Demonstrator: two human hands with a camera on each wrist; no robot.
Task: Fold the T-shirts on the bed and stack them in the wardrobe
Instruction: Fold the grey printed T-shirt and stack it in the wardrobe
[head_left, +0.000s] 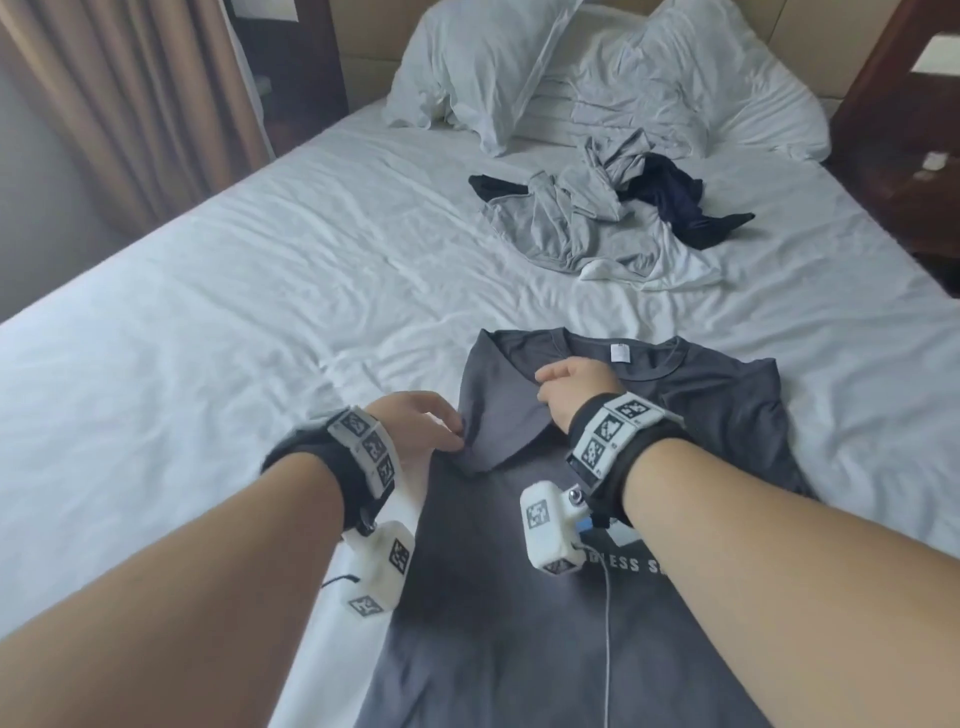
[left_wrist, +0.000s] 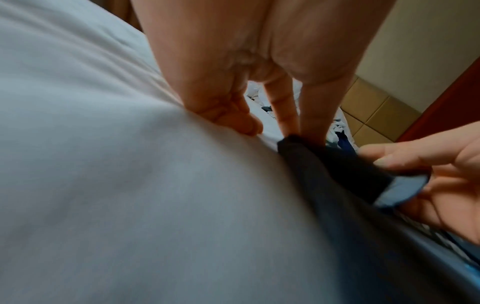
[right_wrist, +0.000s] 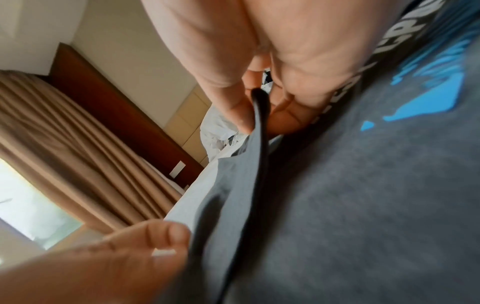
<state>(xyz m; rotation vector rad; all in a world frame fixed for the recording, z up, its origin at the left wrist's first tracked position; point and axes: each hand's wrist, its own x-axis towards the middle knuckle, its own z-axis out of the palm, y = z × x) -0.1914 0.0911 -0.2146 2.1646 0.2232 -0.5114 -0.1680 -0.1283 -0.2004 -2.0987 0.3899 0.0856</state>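
A person leans over a bed (head_left: 218, 291) with both forearms stretched forward above a dark grey T-shirt (head_left: 519, 597) lying print side up on the white sheet near the bed's foot. The left hand (head_left: 415, 426), its grip closed to a thumb-and-finger pinch, holds the shirt's left edge where the sleeve (head_left: 498, 410) is folded inward. The right hand (head_left: 576, 387), reaching farther toward the collar, pinches the upper end of that same folded flap between thumb and fingers. The shirt's right sleeve lies spread flat. Wide bare sheet stretches to the left of the shirt as far as the bed's edge by the curtain (head_left: 140, 104). Farther up the bed, well apart, a crumpled pile of T-shirts (head_left: 597, 218), light grey and dark, lies just below two pillows (head_left: 519, 62).
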